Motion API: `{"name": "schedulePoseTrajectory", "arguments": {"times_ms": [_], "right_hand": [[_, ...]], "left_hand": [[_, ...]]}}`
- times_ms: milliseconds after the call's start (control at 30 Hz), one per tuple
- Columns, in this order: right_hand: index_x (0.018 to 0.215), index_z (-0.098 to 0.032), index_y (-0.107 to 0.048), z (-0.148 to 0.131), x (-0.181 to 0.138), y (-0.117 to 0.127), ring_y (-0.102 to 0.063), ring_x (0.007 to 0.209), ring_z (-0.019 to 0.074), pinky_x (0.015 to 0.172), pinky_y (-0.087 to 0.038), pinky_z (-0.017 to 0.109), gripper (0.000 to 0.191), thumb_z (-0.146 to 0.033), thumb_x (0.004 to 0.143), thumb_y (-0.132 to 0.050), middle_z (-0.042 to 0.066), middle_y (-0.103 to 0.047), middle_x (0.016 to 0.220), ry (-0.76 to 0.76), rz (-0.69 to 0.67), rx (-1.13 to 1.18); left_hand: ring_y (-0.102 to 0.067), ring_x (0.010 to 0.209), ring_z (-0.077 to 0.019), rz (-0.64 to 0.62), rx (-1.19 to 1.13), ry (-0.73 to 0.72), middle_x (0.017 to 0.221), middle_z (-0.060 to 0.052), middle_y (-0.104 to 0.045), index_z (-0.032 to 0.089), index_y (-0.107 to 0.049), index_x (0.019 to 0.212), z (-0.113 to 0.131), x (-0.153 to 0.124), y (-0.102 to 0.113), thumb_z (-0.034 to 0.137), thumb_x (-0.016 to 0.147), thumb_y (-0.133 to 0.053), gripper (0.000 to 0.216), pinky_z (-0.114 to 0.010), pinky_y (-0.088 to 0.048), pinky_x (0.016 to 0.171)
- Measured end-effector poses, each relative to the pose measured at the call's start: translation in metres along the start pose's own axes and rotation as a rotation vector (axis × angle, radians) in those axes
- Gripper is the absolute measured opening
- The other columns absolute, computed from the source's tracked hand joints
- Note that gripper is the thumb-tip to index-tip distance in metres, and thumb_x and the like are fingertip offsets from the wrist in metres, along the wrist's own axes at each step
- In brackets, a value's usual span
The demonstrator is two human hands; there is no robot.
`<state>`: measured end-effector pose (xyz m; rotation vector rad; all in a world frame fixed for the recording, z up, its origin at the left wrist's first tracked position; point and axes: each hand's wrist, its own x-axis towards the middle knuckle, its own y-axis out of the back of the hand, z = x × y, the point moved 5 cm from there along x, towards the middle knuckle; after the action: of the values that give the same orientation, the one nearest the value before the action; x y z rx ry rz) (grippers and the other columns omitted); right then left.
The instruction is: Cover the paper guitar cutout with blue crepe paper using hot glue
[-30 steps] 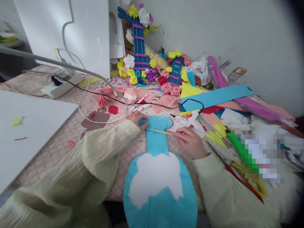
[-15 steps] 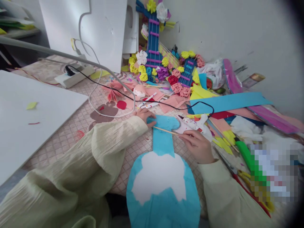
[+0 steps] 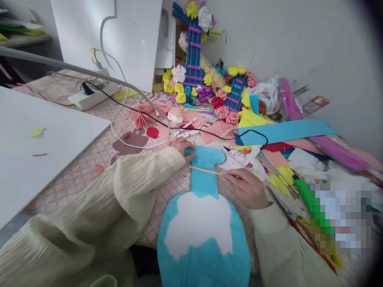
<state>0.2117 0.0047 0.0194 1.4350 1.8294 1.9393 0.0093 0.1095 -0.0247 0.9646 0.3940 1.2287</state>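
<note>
Near the table's (image 3: 98, 159) front edge, with your left hand (image 3: 181, 146) flat on the head of the blue guitar cutout (image 3: 203, 185) and your right hand (image 3: 247, 187) pinching the thin wooden stick (image 3: 205, 170), best lay it square across the neck, pressing lightly.

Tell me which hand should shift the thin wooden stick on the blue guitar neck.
Probably right: right hand pinches the thin wooden stick; left hand lies flat, pinning the blue paper guitar cutout.
</note>
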Motion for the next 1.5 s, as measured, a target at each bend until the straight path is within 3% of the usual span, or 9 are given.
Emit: {"name": "schedulePoseTrajectory", "arguments": {"times_ms": [200, 433, 567, 967, 1500], "right_hand": [[0.091, -0.022, -0.066, 0.008, -0.004, -0.001, -0.056, 0.077, 0.015, 0.068, -0.048, 0.03, 0.024, -0.009, 0.08, -0.049, 0.006, -0.061, 0.083, -0.077, 0.025, -0.014], [0.095, -0.022, -0.064, 0.019, -0.005, -0.008, -0.058, 0.077, 0.0141, 0.068, -0.049, 0.027, 0.025, -0.012, 0.082, -0.046, 0.004, -0.06, 0.083, -0.221, -0.055, 0.115], [0.093, -0.021, -0.064, 0.02, -0.007, -0.004, -0.057, 0.077, 0.0144, 0.068, -0.049, 0.028, 0.025, -0.009, 0.081, -0.046, 0.004, -0.06, 0.083, -0.213, 0.019, 0.081], [0.086, -0.023, -0.067, 0.005, -0.002, 0.01, -0.055, 0.073, 0.0142, 0.064, -0.047, 0.029, 0.026, -0.008, 0.08, -0.047, 0.005, -0.061, 0.077, -0.056, 0.042, 0.045], [0.091, -0.022, -0.066, 0.016, -0.005, -0.001, -0.055, 0.076, 0.0142, 0.067, -0.048, 0.028, 0.025, -0.009, 0.08, -0.049, 0.005, -0.059, 0.081, -0.164, 0.022, 0.075]], "left_hand": [[-0.051, 0.09, -0.0227, -0.001, -0.03, 0.015, 0.09, -0.003, -0.061, 0.024, -0.066, 0.086, -0.002, 0.0, 0.0, 0.039, 0.063, -0.064, 0.028, -0.039, -0.037, 0.084], [-0.05, 0.09, -0.024, 0.0, 0.021, 0.039, 0.087, -0.003, -0.061, 0.024, -0.067, 0.085, -0.001, 0.0, 0.001, 0.039, 0.062, -0.065, 0.028, -0.039, -0.037, 0.079], [-0.05, 0.089, -0.0231, 0.011, 0.019, 0.036, 0.086, -0.003, -0.06, 0.024, -0.067, 0.085, 0.0, 0.0, 0.001, 0.039, 0.062, -0.065, 0.028, -0.038, -0.037, 0.08], [-0.052, 0.087, -0.0221, 0.023, 0.03, 0.02, 0.086, -0.003, -0.061, 0.023, -0.067, 0.084, -0.003, 0.002, -0.002, 0.038, 0.062, -0.066, 0.027, -0.038, -0.037, 0.081], [-0.053, 0.086, -0.0209, 0.03, -0.004, 0.01, 0.084, -0.003, -0.061, 0.022, -0.067, 0.083, -0.005, 0.003, -0.003, 0.035, 0.061, -0.066, 0.025, -0.036, -0.038, 0.083]]}}
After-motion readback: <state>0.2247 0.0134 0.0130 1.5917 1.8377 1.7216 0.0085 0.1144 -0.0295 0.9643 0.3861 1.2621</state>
